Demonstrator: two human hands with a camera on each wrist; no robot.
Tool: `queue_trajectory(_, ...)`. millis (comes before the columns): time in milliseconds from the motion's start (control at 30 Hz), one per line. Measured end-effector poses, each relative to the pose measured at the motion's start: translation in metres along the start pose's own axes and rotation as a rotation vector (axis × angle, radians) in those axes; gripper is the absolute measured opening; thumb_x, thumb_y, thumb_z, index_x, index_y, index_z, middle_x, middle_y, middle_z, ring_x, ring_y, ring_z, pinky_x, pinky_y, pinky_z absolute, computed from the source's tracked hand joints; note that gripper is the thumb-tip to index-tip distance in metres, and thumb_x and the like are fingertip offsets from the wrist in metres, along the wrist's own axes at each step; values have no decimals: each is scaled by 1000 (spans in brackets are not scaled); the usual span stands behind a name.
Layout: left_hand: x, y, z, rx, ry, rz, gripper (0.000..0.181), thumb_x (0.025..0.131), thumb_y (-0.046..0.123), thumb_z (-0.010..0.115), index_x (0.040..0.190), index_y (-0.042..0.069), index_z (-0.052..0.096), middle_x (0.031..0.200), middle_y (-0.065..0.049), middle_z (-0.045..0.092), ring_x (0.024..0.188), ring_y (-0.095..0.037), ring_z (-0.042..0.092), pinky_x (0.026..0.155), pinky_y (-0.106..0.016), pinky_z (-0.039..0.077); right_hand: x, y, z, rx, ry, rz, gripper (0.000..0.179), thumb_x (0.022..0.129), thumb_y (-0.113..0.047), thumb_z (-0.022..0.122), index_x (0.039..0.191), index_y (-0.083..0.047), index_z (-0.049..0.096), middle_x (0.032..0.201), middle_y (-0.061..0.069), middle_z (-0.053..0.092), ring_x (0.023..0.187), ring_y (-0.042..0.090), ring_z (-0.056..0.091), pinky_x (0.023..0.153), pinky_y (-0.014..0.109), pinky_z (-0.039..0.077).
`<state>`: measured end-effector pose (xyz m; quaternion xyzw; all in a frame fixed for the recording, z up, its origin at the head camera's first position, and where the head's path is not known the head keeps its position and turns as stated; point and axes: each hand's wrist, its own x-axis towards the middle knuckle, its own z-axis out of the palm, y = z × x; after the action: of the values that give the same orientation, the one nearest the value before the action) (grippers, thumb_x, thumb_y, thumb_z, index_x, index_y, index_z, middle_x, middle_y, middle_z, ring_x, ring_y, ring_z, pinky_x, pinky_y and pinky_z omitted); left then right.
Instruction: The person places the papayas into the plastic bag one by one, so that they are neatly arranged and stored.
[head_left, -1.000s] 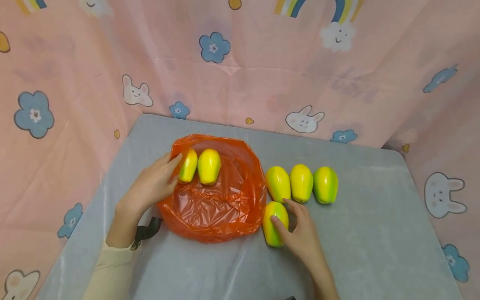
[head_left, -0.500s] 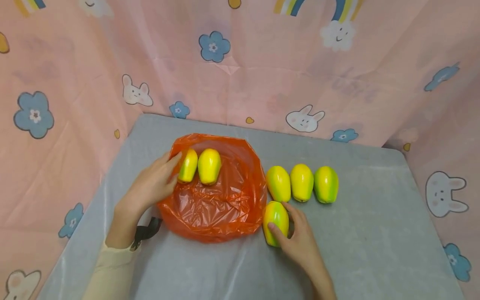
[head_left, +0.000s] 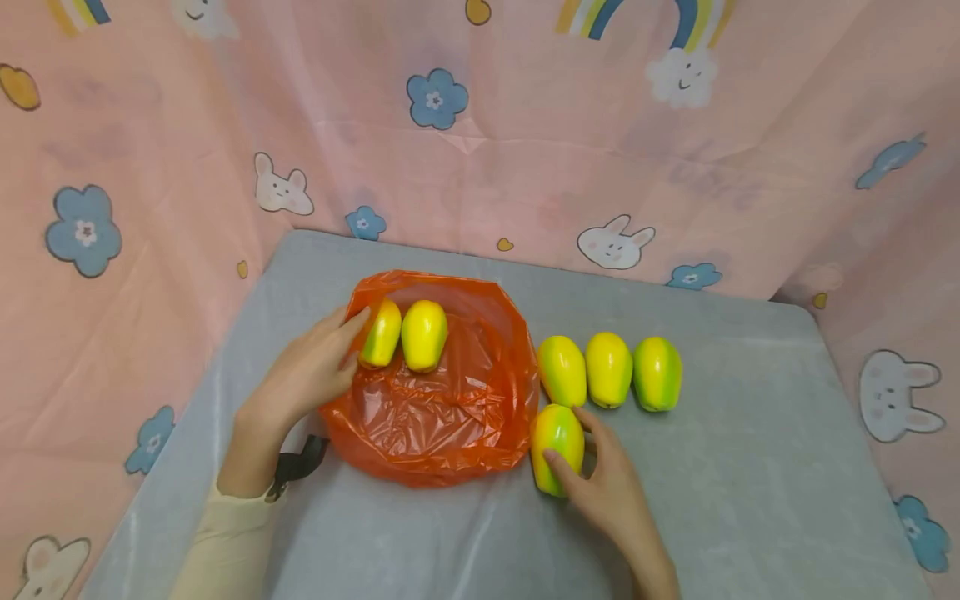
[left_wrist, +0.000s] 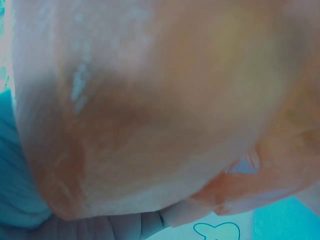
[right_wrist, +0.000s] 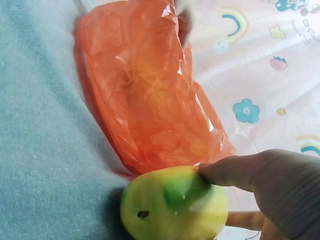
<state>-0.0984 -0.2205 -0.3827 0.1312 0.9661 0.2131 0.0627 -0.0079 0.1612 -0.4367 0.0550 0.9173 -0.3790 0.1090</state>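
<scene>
An orange-red plastic bag (head_left: pixel 431 417) lies on the table with its mouth spread wide. Two yellow-green papayas (head_left: pixel 424 336) rest inside, towards its far left. At the left rim, my left hand (head_left: pixel 311 367) holds the bag film; in the left wrist view the film (left_wrist: pixel 130 125) covers most of the picture and partly hides the fingers. Just right of the bag, my right hand (head_left: pixel 607 475) grips another papaya (head_left: pixel 557 442), thumb on its near side. The right wrist view shows this papaya (right_wrist: pixel 170 205) low beside the bag (right_wrist: pixel 150 95).
Three more papayas stand in a row right of the bag: a left one (head_left: pixel 562 371), a middle one (head_left: pixel 609 369) and a right one (head_left: pixel 657 373). Grey cloth (head_left: pixel 750 467) covers the table. A pink printed curtain (head_left: pixel 510 167) rises along its back and sides.
My right thumb has slid slightly nearer along the papaya, and the fingers have come closer round its far side. The head view has shifted a little. My left hand and the bag look unchanged.
</scene>
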Motion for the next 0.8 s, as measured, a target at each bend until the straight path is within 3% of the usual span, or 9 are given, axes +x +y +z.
queue_trajectory(167, -1, 0, 0, -32, 16, 11, 73, 97, 5, 68, 163, 3, 38, 165, -21, 44, 146, -43, 50, 117, -65, 46, 0, 1, -4, 48, 0, -2, 76, 97, -46, 74, 160, -19, 40, 162, 16, 47, 135, 43, 61, 100, 58, 61)
queue_trajectory(300, -1, -1, -1, -61, 22, 7, 79, 94, 9, 76, 164, 8, 38, 163, -19, 46, 144, -42, 51, 114, -66, 48, 0, -1, -6, 53, -11, -9, 77, 97, -51, 74, 158, -19, 42, 161, 16, 49, 134, 42, 62, 101, 59, 60)
queue_trajectory(433, -2, 0, 1, -63, 21, 6, 81, 93, 8, 77, 164, 9, 39, 163, -18, 46, 144, -40, 51, 114, -65, 49, -2, -1, -9, 56, -6, -25, 75, 97, -47, 74, 158, -18, 42, 161, 16, 49, 132, 43, 63, 99, 59, 61)
queue_trajectory(633, -1, 1, 2, -44, 8, 24, 80, 93, 7, 75, 164, 6, 38, 165, -19, 44, 146, -42, 49, 116, -66, 47, -3, -3, -19, 91, 11, -68, 72, 98, -40, 75, 157, -16, 42, 161, 16, 48, 130, 48, 63, 87, 52, 66)
queue_trajectory(800, 2, 1, 1, -23, 18, 36, 78, 93, 2, 72, 163, 4, 38, 163, -20, 46, 145, -43, 50, 117, -65, 46, 1, -8, -25, 97, 18, -91, 71, 98, -40, 76, 156, -16, 42, 161, 15, 48, 130, 49, 62, 86, 52, 66)
